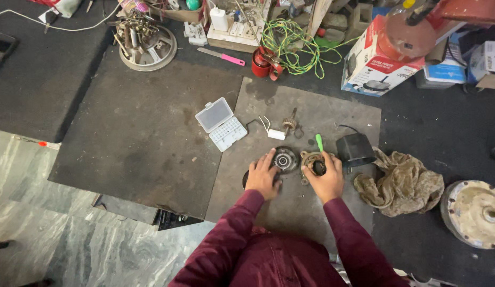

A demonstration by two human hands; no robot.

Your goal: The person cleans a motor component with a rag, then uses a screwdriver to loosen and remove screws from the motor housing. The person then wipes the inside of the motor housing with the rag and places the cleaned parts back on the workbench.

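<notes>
Two round metal motor parts lay on the floor mat. The left hand [262, 178] rested loosely on the dark bearing plate [284, 159], not clenched; the right hand [326, 180] gripped a green-handled tool [319, 142] over the rusty ring [311, 162]. Both looked heavy, stiff, greasy, best taken by the rim. Just right of that grip sat a black cap [355, 150] and a rag [404, 183].

A red-and-white carton [376, 64] stands beside blue-white boxes [444, 69] at top right.
</notes>
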